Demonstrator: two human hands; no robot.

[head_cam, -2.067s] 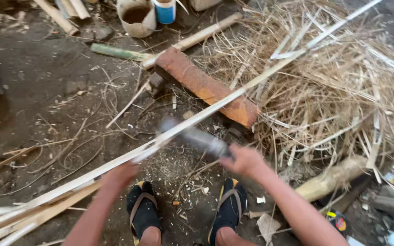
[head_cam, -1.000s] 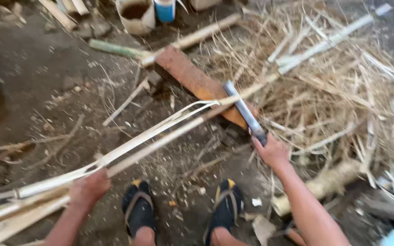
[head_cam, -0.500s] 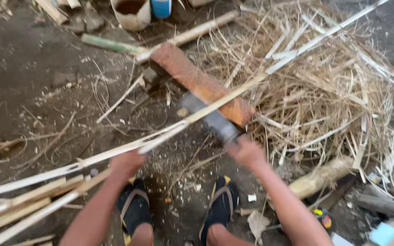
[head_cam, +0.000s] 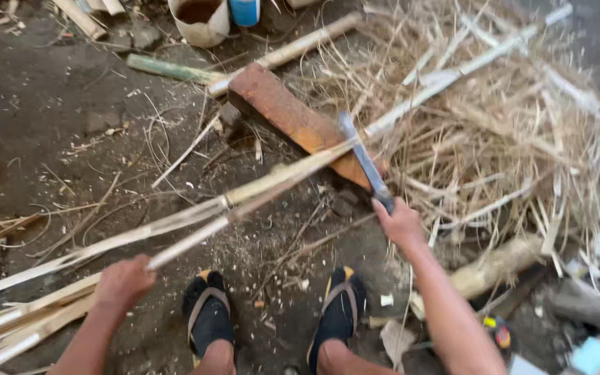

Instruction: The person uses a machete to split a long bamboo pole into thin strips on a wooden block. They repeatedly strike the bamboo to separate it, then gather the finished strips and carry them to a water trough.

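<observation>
My right hand grips the handle of a long grey blade that points up and away, its edge set against a long pale bamboo strip. The strip runs diagonally from lower left to upper right and rests across a reddish wooden block. My left hand holds the strip's near part low at the left. A thinner sliver splits off below the strip. My two feet in black sandals stand between the hands.
A heap of dry bamboo shavings fills the right side. Cut strips lie stacked at lower left. A white bucket and a blue cup stand at the top. A thick bamboo piece lies right of my feet.
The blade has swung from lying low along the strip to standing up across it over the block. My right hand moved right, my left hand slid left and lower.
</observation>
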